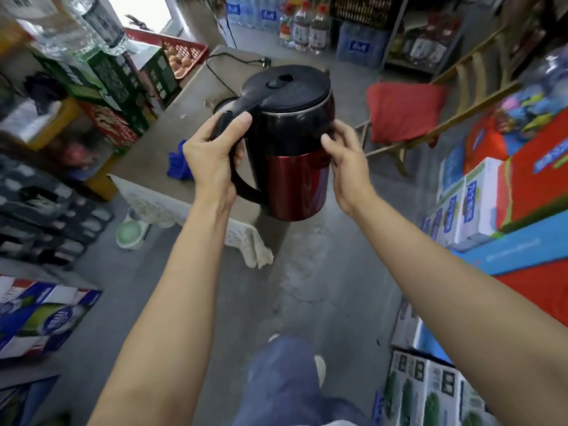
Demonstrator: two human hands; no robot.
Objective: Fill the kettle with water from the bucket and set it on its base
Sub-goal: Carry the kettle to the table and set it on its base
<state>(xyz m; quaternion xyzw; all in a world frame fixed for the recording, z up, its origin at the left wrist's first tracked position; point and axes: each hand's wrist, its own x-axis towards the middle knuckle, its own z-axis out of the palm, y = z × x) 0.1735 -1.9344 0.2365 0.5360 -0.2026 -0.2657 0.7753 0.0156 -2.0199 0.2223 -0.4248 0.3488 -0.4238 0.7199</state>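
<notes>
A red and black electric kettle (292, 142) with its black lid closed hangs in the air in front of me, above the near edge of a grey table (172, 139). My left hand (212, 152) grips its black handle, thumb on top. My right hand (344, 152) presses against the kettle's right side. The round black base (222, 104) lies on the table just behind the kettle, mostly hidden, with its cord (233, 61) running to the back. No bucket is in view.
A blue cloth (178, 164) lies on the table. A red crate of eggs (181, 55) stands at the back left. A wooden chair with a red cushion (402, 112) is to the right. Stacked boxes line both sides; a green bowl (130, 233) sits on the floor.
</notes>
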